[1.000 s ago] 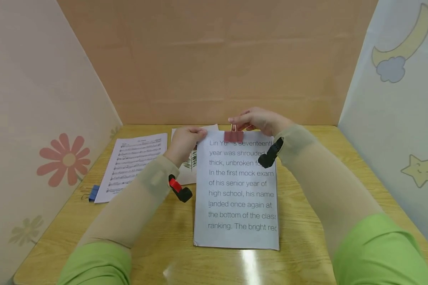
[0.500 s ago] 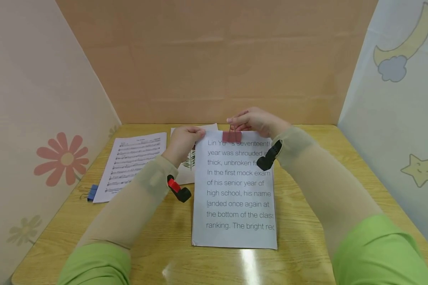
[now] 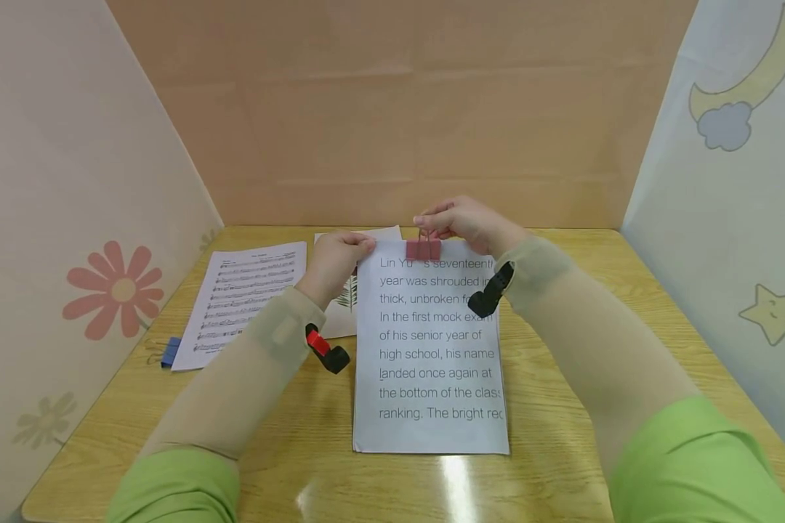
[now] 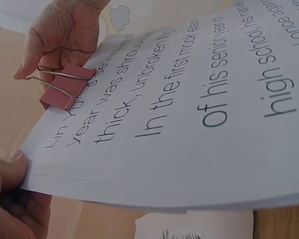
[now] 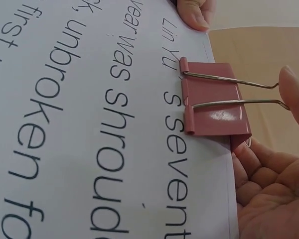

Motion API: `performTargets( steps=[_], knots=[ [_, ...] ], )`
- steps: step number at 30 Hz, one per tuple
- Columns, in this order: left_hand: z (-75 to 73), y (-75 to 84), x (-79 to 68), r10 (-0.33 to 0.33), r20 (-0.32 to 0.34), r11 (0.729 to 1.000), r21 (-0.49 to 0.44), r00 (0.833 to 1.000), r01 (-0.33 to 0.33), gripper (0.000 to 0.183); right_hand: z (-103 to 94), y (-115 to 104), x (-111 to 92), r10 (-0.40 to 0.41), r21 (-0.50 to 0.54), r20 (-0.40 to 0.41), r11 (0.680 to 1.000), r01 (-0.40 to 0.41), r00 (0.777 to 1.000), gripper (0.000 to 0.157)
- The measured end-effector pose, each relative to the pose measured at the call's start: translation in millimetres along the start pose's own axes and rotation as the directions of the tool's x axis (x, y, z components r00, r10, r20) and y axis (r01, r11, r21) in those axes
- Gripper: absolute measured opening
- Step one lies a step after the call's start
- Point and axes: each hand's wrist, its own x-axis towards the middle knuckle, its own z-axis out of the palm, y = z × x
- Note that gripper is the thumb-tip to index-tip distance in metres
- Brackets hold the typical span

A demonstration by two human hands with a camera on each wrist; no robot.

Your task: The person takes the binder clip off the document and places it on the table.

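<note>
A stack of white paper (image 3: 432, 428) printed with large English text lies between my hands, its top edge held up. With thumb and fingers my left hand (image 3: 335, 263) pinches the stack's upper left corner. A pinkish-red binder clip (image 5: 214, 112) sits across the middle of the top edge, its wire handles (image 5: 234, 102) reaching outward past the clip's back. My right hand (image 3: 469, 221) holds the clip by these handles, thumb (image 5: 295, 94) at the tips of the front one. Its curled fingers (image 5: 269, 174) lie behind the clip, where the back handle is mostly hidden.
Left on the wooden table (image 3: 562, 436) lies a sheet of music (image 3: 251, 287), with a blue binder clip (image 3: 171, 352) at its lower left corner. A leaf-print sheet (image 3: 340, 327) is partly covered by the left hand and the stack. Walls enclose the table's back and sides.
The stack, the red clip and both hands have shifted slightly left in the head view. The front wire handle now shows more over the clip. Both hands keep their hold.
</note>
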Motion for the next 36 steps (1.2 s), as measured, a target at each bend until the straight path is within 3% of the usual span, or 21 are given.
performTargets(
  steps=[7, 18, 29, 36],
  knots=[
    [1.1, -0.3, 0.2, 0.020, -0.015, 1.000, -0.015, 1.000, -0.021, 0.020, -3.2, -3.6, -3.4, 0.001, -0.013, -0.019, 1.000, -0.002, 1.000, 0.039],
    [0.5, -0.1, -2.7, 0.014, -0.014, 1.000, -0.009, 1.000, -0.015, 0.020, -17.7, -8.4, -6.8, -0.073, 0.046, -0.058, 0.996, 0.076, 0.996, 0.037],
    [-1.1, -3.1, -5.0, -0.001, -0.011, 0.999, -0.040, 1.000, 0.000, 0.020, -42.8, -0.8, -16.1, -0.084, 0.053, -0.073, 0.995, 0.088, 0.994, 0.034],
    [-1.8, -5.8, -5.2, 0.007, -0.015, 0.998, -0.068, 1.000, -0.008, 0.020, -67.9, 10.9, -30.3, -0.058, 0.100, -0.125, 0.992, 0.070, 0.990, 0.015]
  ],
)
